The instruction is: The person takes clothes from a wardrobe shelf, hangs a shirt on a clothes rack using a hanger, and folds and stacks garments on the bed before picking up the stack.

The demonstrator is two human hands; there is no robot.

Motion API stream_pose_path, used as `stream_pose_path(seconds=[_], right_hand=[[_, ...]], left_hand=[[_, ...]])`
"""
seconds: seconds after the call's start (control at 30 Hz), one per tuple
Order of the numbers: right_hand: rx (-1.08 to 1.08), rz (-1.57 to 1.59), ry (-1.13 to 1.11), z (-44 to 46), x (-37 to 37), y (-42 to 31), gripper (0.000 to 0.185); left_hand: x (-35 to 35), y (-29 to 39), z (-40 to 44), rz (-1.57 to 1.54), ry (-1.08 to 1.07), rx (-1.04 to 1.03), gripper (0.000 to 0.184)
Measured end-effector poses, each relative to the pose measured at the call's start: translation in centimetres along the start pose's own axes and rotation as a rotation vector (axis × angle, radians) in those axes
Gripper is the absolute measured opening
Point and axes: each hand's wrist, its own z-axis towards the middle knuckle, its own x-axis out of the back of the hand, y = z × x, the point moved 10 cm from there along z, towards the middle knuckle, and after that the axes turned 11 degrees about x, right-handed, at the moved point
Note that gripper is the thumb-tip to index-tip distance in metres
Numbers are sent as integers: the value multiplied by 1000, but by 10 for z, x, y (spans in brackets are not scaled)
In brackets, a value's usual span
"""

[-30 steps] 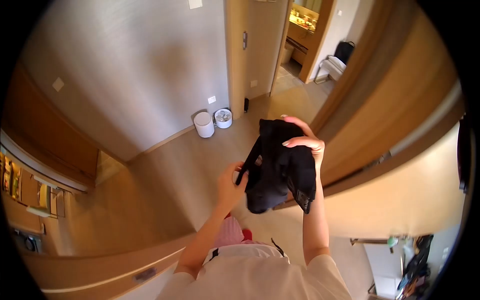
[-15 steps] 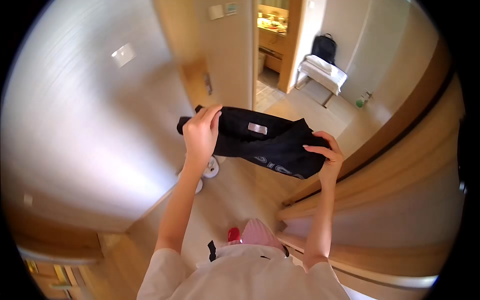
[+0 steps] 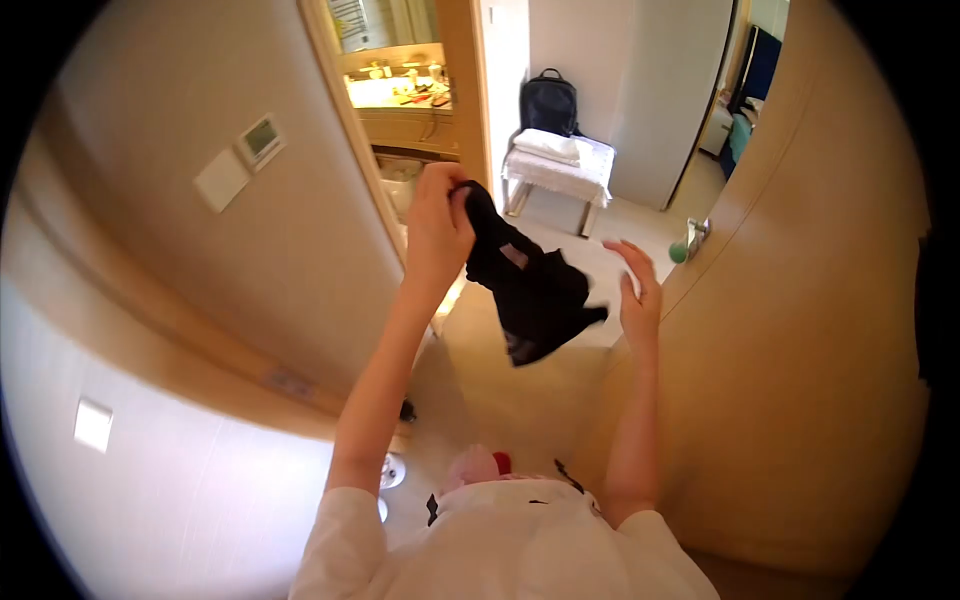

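Observation:
A black piece of cloth (image 3: 545,305) with a small pale label (image 3: 514,256) hangs at the centre of the head view; I cannot tell whether it is a bag or a garment. My left hand (image 3: 438,220) pinches its upper end, so it droops down and to the right. Just right of its loose corner is my right hand (image 3: 638,290), raised with its fingers apart and holding nothing. A narrow gap lies between that hand and the cloth.
Ahead stands a bench (image 3: 560,176) bearing folded white cloth (image 3: 547,147) and a dark backpack (image 3: 550,103). On the right is a wooden door (image 3: 770,330) with a metal handle (image 3: 697,232). A lit counter (image 3: 400,93) shows through the left doorway, beside a wall (image 3: 150,120).
My right hand has let go of the black cloth, which now hangs from my left hand instead of being stretched between both. The view has shifted toward the bench and doorway.

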Motion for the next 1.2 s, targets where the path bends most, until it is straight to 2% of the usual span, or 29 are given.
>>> stream_pose_path(seconds=[0.03,0.07,0.1,0.13,0.17,0.2,0.23,0.27,0.3,0.33,0.4,0.43,0.5,0.53,0.57,0.6,0.63,0.67,0.7,0.73,0.77,0.8,0.83,0.87,0.93,1.0,1.07,1.1,1.2], right_hand=[[-144,208,-1,3,-18,12,42],[-103,199,-38,6,-38,16,40],[-58,190,-215,12,-72,3,39],[-255,200,-331,15,-93,80,29],[-243,8,-398,15,-91,86,24],[-252,-204,-444,11,-88,136,21],[-289,-194,-394,12,-92,188,20],[-309,-188,-359,15,-91,198,20],[-352,-298,-357,8,-72,236,18],[-391,-408,-375,4,-54,281,19],[-566,-577,-601,3,-27,337,31],[-624,-584,-605,10,-10,357,31],[-754,-353,-842,20,-6,396,38],[-772,-294,-735,38,18,406,39],[-639,-410,-742,54,23,398,37],[-645,-475,-423,132,75,365,34],[-604,-524,-286,164,102,372,32],[-502,-619,-321,168,94,319,29],[-375,-195,28,207,130,338,24],[-476,-243,7,218,138,372,24],[-408,-386,63,211,142,381,21],[-333,-556,139,233,169,396,18],[-248,-533,206,253,184,410,18],[-222,-564,185,243,178,403,17],[-494,-424,445,247,228,461,17],[-519,-608,187,243,238,513,18],[-499,-530,285,259,271,498,18],[-484,-502,311,260,250,488,19],[-613,-425,251,258,309,570,18]], left_hand=[[-21,1,-2,-69,-63,-82,18],[-39,7,-6,-105,-79,-189,20],[-69,22,-9,-105,-172,-309,20],[-129,17,3,-68,-290,-428,21],[-122,30,10,-58,-285,-425,21],[-157,13,18,-83,-301,-437,21],[-204,-13,29,-44,-366,-524,18],[-212,-19,38,-2,-408,-605,16],[-262,-47,38,-16,-643,-642,15],[-300,-70,39,8,-740,-726,15],[-349,-86,48,186,-924,-907,18],[-381,-102,57,228,-996,-976,9],[-433,-125,94,306,-942,-872,5],[-462,-130,112,411,-873,-758,2],[-449,-123,137,332,-706,-619,5],[-480,-104,171,213,-607,-530,8],[-507,-92,188,197,-511,-515,11],[-474,-85,181,189,-473,-510,13],[-513,-66,201,235,-449,-478,11],[-544,-64,220,294,-412,-414,10],[-551,-68,218,313,-421,-395,14],[-567,-54,260,110,-364,-314,14],[-603,-52,284,83,-373,-283,17],[-591,-66,269,79,-375,-235,21],[-690,-62,265,252,-574,-317,25],[-746,-78,271,160,-601,-286,21],[-770,-66,284,70,-643,-248,23],[-760,-85,284,93,-655,-231,22],[-866,-64,280,61,-790,-257,20]])
